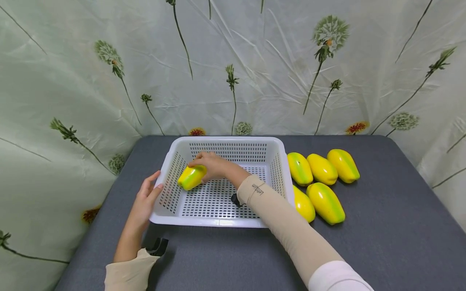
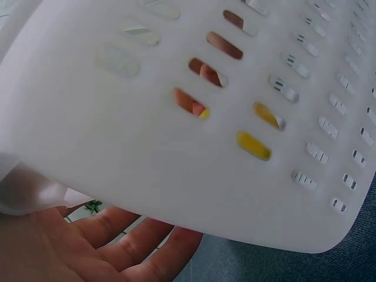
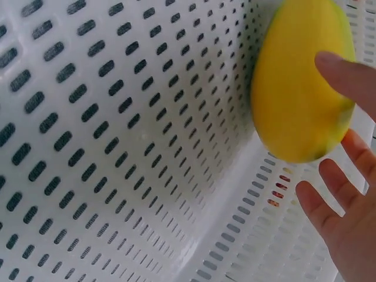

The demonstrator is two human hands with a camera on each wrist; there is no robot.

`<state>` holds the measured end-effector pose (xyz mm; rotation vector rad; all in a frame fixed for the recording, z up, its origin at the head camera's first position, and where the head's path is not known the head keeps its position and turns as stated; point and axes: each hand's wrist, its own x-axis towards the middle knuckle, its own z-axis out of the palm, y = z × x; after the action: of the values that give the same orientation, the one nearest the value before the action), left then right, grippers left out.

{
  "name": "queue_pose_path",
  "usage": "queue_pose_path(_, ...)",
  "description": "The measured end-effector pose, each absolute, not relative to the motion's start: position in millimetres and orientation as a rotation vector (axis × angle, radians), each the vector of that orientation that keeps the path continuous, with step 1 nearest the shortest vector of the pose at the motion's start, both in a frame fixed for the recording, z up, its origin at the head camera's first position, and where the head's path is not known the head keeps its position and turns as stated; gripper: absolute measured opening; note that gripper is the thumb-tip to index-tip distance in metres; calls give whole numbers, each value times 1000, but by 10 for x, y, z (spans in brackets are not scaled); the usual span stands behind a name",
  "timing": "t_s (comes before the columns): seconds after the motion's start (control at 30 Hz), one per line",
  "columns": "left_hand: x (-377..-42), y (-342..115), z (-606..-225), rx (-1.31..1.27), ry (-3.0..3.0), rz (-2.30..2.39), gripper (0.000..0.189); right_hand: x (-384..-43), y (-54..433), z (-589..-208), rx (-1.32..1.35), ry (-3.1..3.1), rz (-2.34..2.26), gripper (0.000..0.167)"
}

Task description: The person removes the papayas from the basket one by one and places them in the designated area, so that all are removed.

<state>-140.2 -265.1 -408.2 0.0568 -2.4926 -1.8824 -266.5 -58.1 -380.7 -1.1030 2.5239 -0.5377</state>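
Note:
In the head view, my right hand (image 1: 214, 165) reaches into a white plastic basket (image 1: 218, 222) and holds a glossy yellow-green papaya (image 1: 191, 178) close to the left wall. The right wrist view shows its thumb (image 3: 338, 67) pressed on the side of the papaya (image 3: 299, 88), the other fingers round its far side and lower end. At the basket's left rim is my left hand (image 1: 145, 196), thumb at the rim and fingers along the outside. In the left wrist view, the left fingers (image 2: 144, 244) are partly hidden by the basket's edge (image 2: 147, 176).
Several more papayas (image 1: 322, 169) lie on the grey table (image 1: 393, 226) against and beyond the basket's right side. The right forearm crosses over the basket's front right corner. A flower-patterned curtain (image 1: 269, 81) hangs behind the table.

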Motion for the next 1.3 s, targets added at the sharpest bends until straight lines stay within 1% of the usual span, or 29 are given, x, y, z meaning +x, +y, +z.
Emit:
queue_pose_path(0.47, -1412, -2654, -4094, 45, -2501, -1844, 55, -2683, -601, -3875, -1234, 2618, -460, 60)
queue_pose_path(0.63, -1407, -2653, -4091, 52, -2508, -1842, 55, -2706, -581, -3882, -1188, 2581, -520, 61)
queue_pose_path(0.97, -1418, -2662, -4106, 54, -2502, -1859, 56, -2718, -544, -3841, -1061, 2452, -677, 54)
queue_pose_path(1.3, -1419, -2656, -4107, 58, -2502, -1855, 55, -2761, -460, -3804, -1077, 2414, -793, 51)
